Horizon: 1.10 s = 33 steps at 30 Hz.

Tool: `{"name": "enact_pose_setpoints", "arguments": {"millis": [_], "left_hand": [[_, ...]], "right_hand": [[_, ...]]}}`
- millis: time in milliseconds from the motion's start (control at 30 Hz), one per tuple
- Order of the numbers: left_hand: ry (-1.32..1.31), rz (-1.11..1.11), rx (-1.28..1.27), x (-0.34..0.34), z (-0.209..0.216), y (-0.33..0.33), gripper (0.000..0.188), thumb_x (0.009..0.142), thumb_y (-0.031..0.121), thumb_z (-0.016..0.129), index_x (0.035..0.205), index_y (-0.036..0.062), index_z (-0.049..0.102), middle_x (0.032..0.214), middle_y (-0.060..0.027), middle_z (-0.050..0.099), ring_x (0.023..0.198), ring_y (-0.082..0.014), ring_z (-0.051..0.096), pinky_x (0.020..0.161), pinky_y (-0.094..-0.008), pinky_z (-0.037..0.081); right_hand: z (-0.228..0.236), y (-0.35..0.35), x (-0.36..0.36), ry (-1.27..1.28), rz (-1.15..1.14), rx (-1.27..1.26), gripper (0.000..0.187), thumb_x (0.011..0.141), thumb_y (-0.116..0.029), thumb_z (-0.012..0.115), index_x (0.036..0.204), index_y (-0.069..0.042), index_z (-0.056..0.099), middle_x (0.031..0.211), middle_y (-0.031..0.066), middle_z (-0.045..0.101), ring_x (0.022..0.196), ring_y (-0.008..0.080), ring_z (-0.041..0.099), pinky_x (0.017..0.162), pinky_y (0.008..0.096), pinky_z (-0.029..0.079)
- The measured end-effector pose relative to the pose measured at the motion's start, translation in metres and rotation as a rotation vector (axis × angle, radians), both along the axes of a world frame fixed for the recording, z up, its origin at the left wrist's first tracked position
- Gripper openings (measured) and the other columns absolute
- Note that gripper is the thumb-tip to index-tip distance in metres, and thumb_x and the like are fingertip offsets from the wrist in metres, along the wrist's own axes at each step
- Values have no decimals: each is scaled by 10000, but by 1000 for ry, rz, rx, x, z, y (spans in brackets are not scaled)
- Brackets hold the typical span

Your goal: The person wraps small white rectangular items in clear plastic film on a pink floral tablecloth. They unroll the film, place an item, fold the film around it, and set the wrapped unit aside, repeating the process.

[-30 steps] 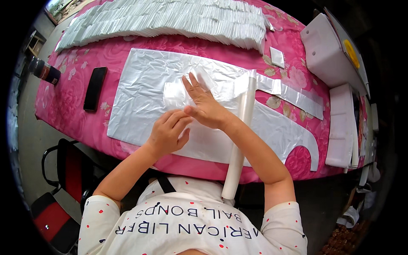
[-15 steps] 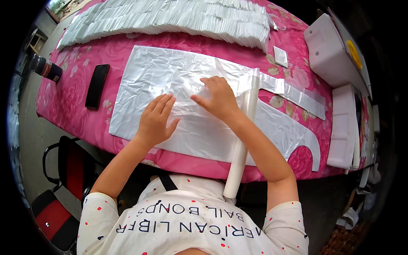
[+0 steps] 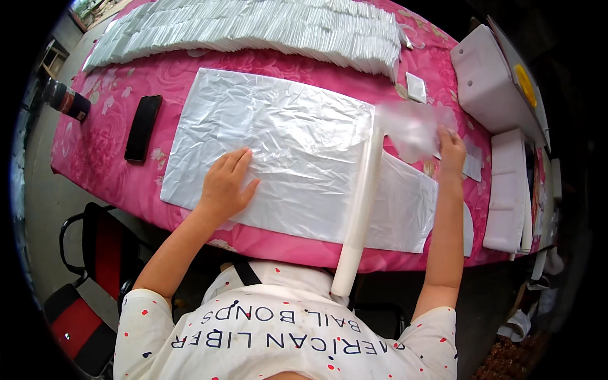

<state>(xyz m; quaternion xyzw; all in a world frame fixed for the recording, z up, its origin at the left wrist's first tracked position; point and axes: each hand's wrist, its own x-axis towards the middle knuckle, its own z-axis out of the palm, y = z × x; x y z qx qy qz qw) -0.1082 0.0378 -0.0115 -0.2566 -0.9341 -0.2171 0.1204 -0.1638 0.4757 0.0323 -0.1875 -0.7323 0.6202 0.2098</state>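
Observation:
A large white plastic bag (image 3: 278, 120) lies spread out and wrinkled in front of me. My left hand (image 3: 223, 183) rests flat on its near left part, fingers stretched out. Across the bag's right part lies a long whitish roll or tube (image 3: 360, 221), its near end sticking out past the table edge toward my body. Beyond it, my right hand (image 3: 451, 151) pinches a translucent plastic flap (image 3: 415, 126), raised and blurred by motion. Whether this flap belongs to the bag cannot be told. Another part of the white plastic (image 3: 402, 206) spreads flat right of the roll.
Rows of stacked folded white plastic (image 3: 253, 28) fill the table's far side. A black phone (image 3: 143, 128) and a dark-lidded bottle (image 3: 66, 100) are at left. A small folded packet (image 3: 416, 87) and white foam boxes (image 3: 500, 76) are at right, on the pink floral tablecloth (image 3: 95, 158).
My right hand has swung from the middle of the bag to the right, past the roll, and raises a translucent flap there. My left hand has stayed nearly in place on the plastic.

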Motion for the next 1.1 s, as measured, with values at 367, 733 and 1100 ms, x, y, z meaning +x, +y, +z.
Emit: {"name": "enact_pose_setpoints", "arguments": {"millis": [367, 733, 1100], "left_hand": [[20, 90, 272, 8, -4, -6, 437, 778, 69, 579, 1197, -6, 483, 1175, -162, 514, 1065, -327, 483, 933, -390, 374], [-250, 236, 806, 20, 6, -50, 309, 863, 28, 475, 1172, 13, 487, 1144, -87, 523, 1001, -165, 525, 876, -273, 404], [-412, 321, 762, 61, 5, -102, 314, 867, 43, 476, 1179, 6, 488, 1140, -86, 505, 992, -164, 524, 860, -278, 412]], "right_hand": [[-18, -33, 125, 83, 323, 1049, 626, 859, -322, 541, 1360, -16, 326, 1396, 171, 335, 1300, 359, 268, 1067, 452, 202], [-19, -154, 93, 147, 1120, 1122, 661, 851, -550, 431, 1327, -92, 418, 1422, 103, 332, 1357, 326, 190, 1107, 445, 121], [1, -268, 32, 445, 1217, 696, 443, 872, -346, 536, 1224, -77, 526, 1299, 102, 484, 1230, 293, 412, 992, 396, 358]]}}
